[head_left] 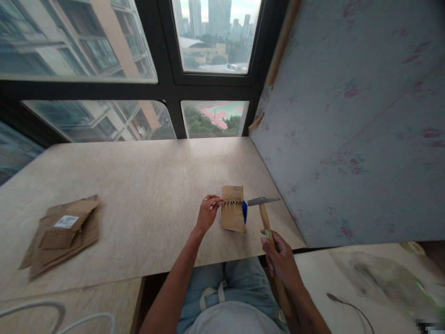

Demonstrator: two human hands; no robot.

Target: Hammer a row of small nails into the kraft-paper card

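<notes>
Right hand (pixel 281 260) gripping hammer (pixel 264 215), left hand (pixel 207 213) pinched at cardboard (pixel 232 218), pale tabletop (pixel 139 204), windows (pixel 215 37), floral wall (pixel 365 116)

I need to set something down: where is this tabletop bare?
The widest bare patch lies between the brown packages and the left hand; another runs from behind the cardboard to the window frame. Around the cardboard it's crowded: left hand on one side, hammer in the right hand on the other.

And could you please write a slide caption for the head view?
Left hand at the cardboard's left edge, right hand gripping a hammer beside it.
</notes>
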